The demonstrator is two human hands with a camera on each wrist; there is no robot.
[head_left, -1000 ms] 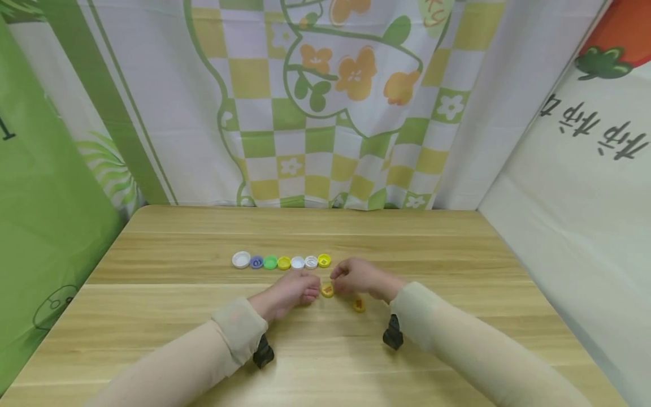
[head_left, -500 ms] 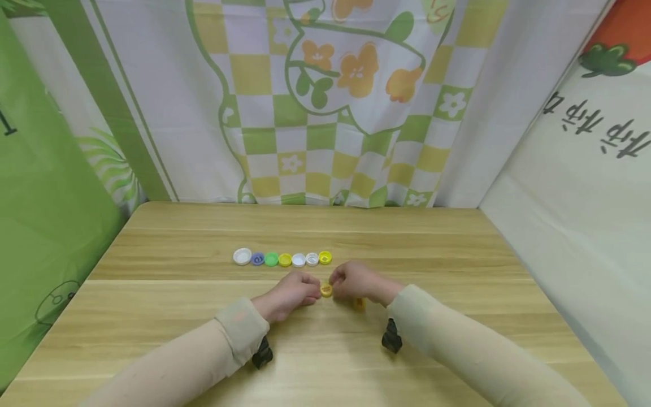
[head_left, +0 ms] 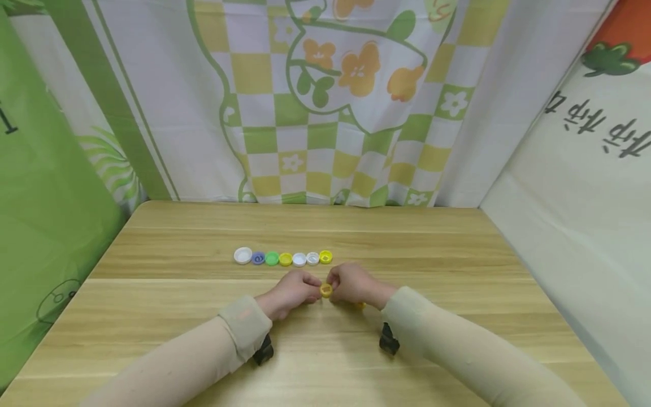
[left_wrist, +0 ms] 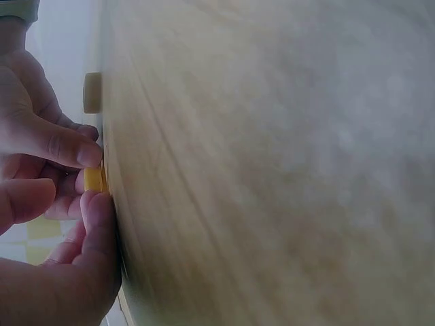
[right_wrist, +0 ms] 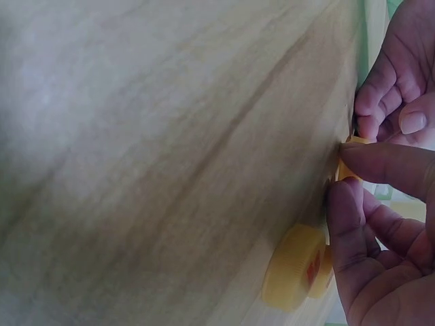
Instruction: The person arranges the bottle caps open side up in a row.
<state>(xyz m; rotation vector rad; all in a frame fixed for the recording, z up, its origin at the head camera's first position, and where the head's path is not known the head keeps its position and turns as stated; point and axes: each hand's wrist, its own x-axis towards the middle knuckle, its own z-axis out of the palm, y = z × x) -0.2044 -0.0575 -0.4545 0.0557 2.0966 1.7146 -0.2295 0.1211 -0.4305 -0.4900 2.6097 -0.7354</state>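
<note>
A yellow bottle cap (head_left: 326, 290) with an orange mark on top is between my two hands over the wooden table. My left hand (head_left: 294, 291) touches its left side with the fingertips, the thumb held apart from the forefinger in the left wrist view. From the other side my right hand (head_left: 354, 284) pinches the cap's edge with thumb and forefinger. A second yellow cap (right_wrist: 296, 268) stands on the table beside the right hand, which mostly hides it in the head view. Behind it in the right wrist view shows part of another yellow piece (right_wrist: 323, 273).
Beyond the hands runs a row of bottle caps: a large white cap (head_left: 243, 255), a purple cap (head_left: 258, 258), a green cap (head_left: 272, 258), then several white and yellow ones. Printed curtains (head_left: 285, 135) hang behind the table (head_left: 407, 232).
My right hand has come slightly left and closer to my left hand, around the cap. It now covers most of the second yellow cap. The row stays as it was.
</note>
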